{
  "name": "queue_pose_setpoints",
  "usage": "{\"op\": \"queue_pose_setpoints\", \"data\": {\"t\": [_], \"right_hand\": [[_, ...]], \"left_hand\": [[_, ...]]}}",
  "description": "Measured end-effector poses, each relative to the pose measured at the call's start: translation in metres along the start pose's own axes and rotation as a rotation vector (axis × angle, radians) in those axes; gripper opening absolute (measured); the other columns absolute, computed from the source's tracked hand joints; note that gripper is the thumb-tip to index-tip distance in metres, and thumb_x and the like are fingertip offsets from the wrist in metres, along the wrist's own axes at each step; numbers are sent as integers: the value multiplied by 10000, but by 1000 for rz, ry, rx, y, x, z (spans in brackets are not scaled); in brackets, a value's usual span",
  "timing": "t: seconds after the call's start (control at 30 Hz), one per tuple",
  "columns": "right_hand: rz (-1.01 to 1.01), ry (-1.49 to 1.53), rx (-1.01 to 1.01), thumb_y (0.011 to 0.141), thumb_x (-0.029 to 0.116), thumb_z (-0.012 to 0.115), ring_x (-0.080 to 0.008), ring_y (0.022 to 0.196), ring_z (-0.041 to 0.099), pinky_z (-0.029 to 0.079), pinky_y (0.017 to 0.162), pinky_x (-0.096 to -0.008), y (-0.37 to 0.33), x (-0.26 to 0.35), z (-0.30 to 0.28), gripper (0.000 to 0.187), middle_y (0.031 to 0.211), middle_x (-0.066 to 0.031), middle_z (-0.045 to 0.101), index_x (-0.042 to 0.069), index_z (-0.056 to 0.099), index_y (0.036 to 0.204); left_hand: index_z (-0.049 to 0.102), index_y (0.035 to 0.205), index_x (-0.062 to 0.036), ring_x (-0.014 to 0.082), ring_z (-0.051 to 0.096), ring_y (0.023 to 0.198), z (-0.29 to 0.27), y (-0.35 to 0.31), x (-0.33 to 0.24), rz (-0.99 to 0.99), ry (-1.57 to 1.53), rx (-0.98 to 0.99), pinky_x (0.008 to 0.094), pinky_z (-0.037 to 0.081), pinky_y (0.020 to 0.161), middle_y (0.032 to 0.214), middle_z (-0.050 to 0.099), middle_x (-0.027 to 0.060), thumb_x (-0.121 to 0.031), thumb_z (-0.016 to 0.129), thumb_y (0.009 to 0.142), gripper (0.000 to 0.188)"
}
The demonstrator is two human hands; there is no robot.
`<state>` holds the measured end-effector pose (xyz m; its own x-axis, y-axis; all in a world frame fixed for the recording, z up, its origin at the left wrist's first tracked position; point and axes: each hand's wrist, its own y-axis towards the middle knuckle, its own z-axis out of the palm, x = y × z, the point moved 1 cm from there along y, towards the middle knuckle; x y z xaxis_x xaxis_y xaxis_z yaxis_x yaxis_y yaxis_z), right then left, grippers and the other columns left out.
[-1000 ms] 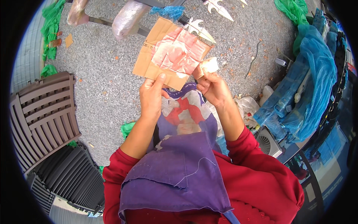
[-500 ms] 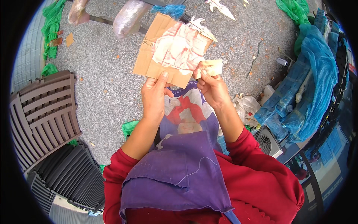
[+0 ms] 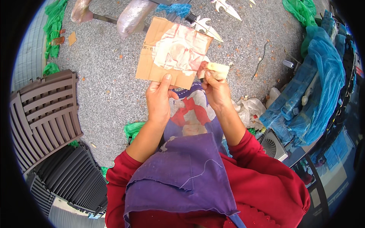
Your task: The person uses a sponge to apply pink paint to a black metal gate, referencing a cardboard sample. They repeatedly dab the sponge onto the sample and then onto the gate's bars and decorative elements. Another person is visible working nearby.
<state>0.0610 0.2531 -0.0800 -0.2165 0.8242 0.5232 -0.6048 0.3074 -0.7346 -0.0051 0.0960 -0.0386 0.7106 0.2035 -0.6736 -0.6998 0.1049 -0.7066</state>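
Observation:
My left hand grips the lower edge of a square piece of brown cardboard, thumb on top. A crumpled-looking pinkish-white layer covers much of its face; I cannot tell whether it is paper or paste. Close by on the right, my right hand pinches a small flat pale-yellow piece with reddish stains, its material unclear. That piece sits at the cardboard's lower right corner; whether they touch is hard to see. My fingers under both pieces are hidden. Below my hands hangs a stained purple apron.
Beyond the cardboard lie pale spear-shaped ornaments and a metal frame with plastic-wrapped parts. Brown slatted panels stand at left. Blue-wrapped bundles, a white cylinder and a fan unit are at right.
The cardboard has tilted a little and shifted slightly down and left. The yellow piece has moved slightly right. Both hands keep their hold.

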Motion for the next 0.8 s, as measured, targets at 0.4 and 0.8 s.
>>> {"op": "queue_pose_setpoints", "data": {"t": [0.4,0.8], "right_hand": [[-94,-28,33,912,98,604,-65,656,444,366,588,-226,3,3,-11,68,779,37,541,84,607,978],[-55,70,103,919,115,585,-35,761,490,364,609,-213,4,-7,-23,299,997,35,604,102,532,1213]], "left_hand": [[579,1058,-4,127,631,729,-12,3,15,-7,0,-67,212,443,457,923,655,82,-181,587,935,216],[576,1102,20,135,634,704,-13,0,31,-23,172,-74,212,443,443,939,653,86,-181,585,935,261]]}}
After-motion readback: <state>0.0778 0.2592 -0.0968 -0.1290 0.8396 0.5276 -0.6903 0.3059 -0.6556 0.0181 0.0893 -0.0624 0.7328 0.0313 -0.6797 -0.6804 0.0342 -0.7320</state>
